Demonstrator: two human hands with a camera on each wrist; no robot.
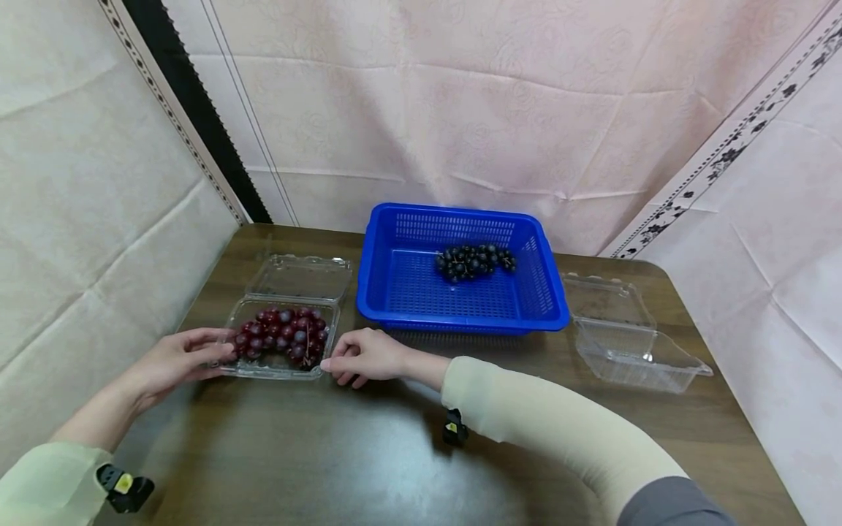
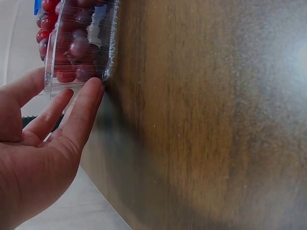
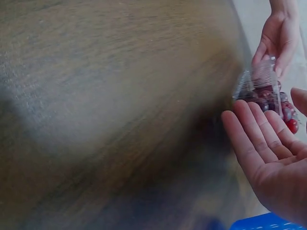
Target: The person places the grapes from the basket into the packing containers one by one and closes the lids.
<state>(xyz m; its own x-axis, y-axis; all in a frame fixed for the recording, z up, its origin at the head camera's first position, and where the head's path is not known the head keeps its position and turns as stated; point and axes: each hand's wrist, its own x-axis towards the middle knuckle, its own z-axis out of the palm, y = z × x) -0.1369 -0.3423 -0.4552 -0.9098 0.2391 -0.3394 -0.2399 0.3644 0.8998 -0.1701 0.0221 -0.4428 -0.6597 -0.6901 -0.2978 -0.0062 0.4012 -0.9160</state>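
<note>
An open clear plastic clamshell box [image 1: 276, 372] with red grapes [image 1: 283, 336] sits on the table at left, its lid [image 1: 302, 277] folded back. My left hand [image 1: 187, 356] holds the box's left side, thumb at the rim and fingers against the outer wall, as the left wrist view shows. At the front right corner is my right hand [image 1: 365, 356]. Its fingers look fairly straight and spread from the thumb in the right wrist view, close to the box; whether they touch it is hard to tell.
A blue plastic basket [image 1: 454, 321] behind my right hand holds a bunch of dark grapes [image 1: 473, 261]. Another open clear clamshell box [image 1: 631, 365] stands at the table's right side. Pale patterned cloth [image 1: 460, 109] hangs around the wooden table [image 1: 316, 453].
</note>
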